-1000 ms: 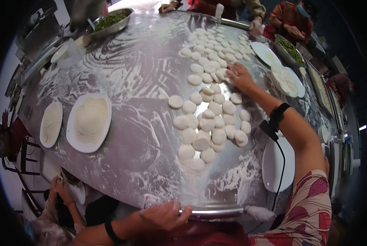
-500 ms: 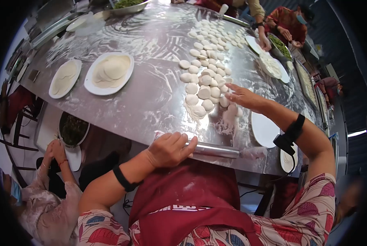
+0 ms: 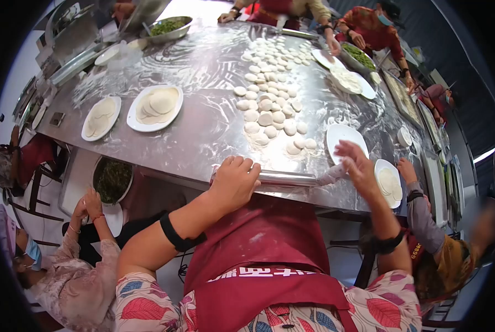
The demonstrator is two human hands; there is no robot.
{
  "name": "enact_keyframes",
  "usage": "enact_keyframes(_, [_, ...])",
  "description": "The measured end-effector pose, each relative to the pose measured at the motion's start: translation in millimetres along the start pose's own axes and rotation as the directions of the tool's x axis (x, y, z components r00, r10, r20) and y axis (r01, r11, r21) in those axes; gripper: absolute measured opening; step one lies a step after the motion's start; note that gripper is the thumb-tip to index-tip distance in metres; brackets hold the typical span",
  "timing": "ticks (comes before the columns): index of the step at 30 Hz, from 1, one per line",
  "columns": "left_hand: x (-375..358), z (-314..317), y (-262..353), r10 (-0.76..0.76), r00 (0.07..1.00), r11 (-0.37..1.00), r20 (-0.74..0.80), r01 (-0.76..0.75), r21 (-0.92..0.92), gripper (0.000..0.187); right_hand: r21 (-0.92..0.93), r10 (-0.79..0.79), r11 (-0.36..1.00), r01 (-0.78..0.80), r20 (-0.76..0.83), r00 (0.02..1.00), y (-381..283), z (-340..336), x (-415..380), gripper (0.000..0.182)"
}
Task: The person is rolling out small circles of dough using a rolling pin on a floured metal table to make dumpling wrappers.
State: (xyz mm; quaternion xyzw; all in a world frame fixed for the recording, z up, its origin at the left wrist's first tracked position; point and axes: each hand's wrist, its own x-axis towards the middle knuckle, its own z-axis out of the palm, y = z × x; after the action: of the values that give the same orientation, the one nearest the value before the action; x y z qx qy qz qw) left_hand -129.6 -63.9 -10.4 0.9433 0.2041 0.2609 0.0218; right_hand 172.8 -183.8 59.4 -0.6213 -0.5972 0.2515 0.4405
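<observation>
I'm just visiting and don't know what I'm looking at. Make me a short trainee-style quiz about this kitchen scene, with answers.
1. What is the left hand holding?
A) a white plate
B) a rolling pin
C) a bowl of greens

2. True or false: the dough pieces lie spread on the metal table.

3. Fill in: near the end of the rolling pin opposite the left hand is the person's ____.

Key
1: B
2: True
3: right hand
</observation>
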Motion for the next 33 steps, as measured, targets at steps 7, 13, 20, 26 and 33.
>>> enact_keyframes(7, [107.4, 12.5, 14.0, -0.043, 0.948, 0.985, 0.316, 0.093, -0.145, 0.019, 0.050, -0.104, 0.990, 0.135, -0.402, 0.910, 34.6, 66.4, -34.0, 0.026])
enact_keyframes(13, [164.1, 88.9, 15.5, -0.111, 0.917, 0.991, 0.384, 0.132, -0.029, 0.025, 0.076, -0.119, 0.981, 0.178, -0.486, 0.866, 33.3, 74.9, -36.7, 0.017])
enact_keyframes(20, [177.8, 100.7, 19.2, -0.267, 0.860, 0.954, 0.435, 0.299, -0.004, 0.029, 0.104, -0.126, 0.974, 0.201, -0.489, 0.863, 49.5, 78.2, -36.7, 0.020])
enact_keyframes(26, [167.6, 95.5, 13.1, -0.137, 0.959, 0.958, 0.250, 0.192, -0.212, 0.012, 0.068, -0.162, 0.973, 0.222, -0.484, 0.860, 43.6, 75.6, -36.4, 0.019])
enact_keyframes(33, [103.8, 54.4, 4.5, -0.180, 0.859, 0.873, 0.479, 0.364, -0.324, 0.029, 0.006, -0.232, 0.964, 0.265, -0.465, 0.854, 41.6, 71.9, -39.7, 0.021])
